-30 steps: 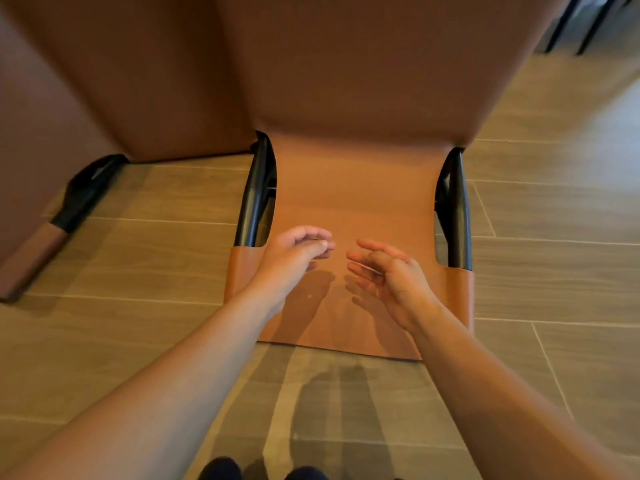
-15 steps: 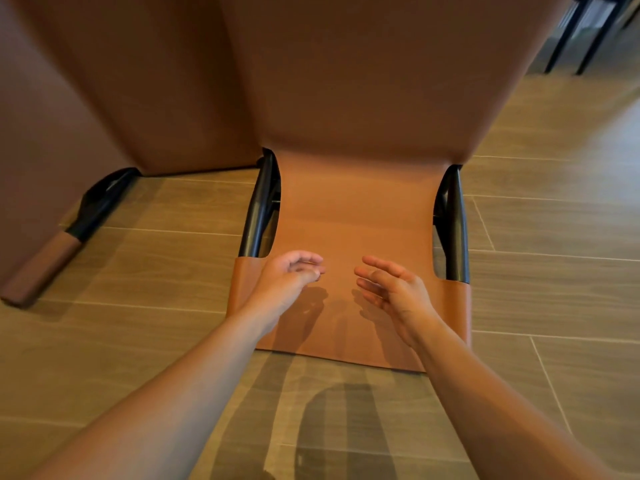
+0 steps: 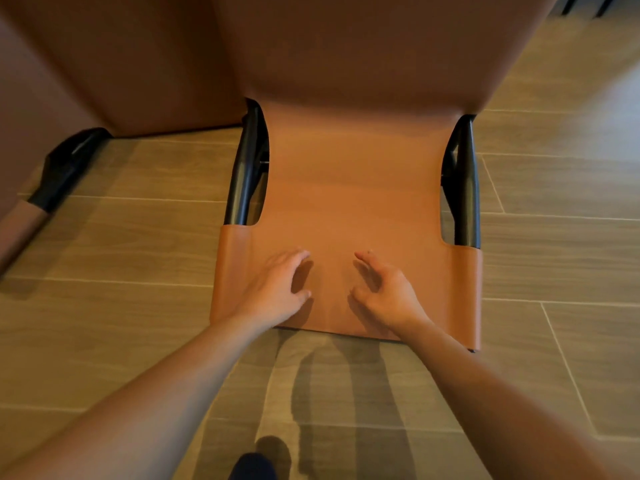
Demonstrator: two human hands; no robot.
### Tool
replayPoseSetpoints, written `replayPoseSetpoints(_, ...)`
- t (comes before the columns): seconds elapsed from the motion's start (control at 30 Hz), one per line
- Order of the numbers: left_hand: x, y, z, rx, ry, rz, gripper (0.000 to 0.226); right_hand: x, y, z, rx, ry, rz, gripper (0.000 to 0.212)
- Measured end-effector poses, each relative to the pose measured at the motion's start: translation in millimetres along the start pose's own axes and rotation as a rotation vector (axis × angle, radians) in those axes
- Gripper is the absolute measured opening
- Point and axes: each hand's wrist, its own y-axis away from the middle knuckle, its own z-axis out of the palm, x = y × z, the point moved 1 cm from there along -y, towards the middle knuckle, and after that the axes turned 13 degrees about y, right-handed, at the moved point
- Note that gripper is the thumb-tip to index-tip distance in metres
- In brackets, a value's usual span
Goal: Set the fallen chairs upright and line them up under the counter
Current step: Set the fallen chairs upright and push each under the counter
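A tan leather chair (image 3: 349, 188) with black frame tubes lies fallen on its back on the floor; its backrest points toward me and its seat rises up at the top of the view. My left hand (image 3: 277, 289) hovers over the backrest's near left part, fingers spread and curved. My right hand (image 3: 384, 292) is beside it, a little to the right, fingers apart too. Neither hand holds anything. A second fallen tan chair (image 3: 114, 60) lies to the left, with one black and tan leg (image 3: 52, 181) stretched across the floor.
The floor is wood-look tile (image 3: 554, 306). Dark thin legs of other furniture (image 3: 585, 3) show at the top right corner. My dark shoe tip (image 3: 252, 465) is at the bottom edge.
Both hands have dropped closer to the backrest's near end and spread their fingers wider. The view has moved nearer the chair.
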Motion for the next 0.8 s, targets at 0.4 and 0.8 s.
replayPoseSetpoints(0.4,-43.1,7.0,35.6,-0.208,-0.686,0.106,0.103,25.3,6.1,51.9,-0.104,0.993,-0.151,0.108)
replayPoseSetpoints(0.8,-36.7,16.3,58.9,-0.096,-0.932,0.135,0.073,24.9,17.6,60.2,-0.100,1.146,-0.136,0.082)
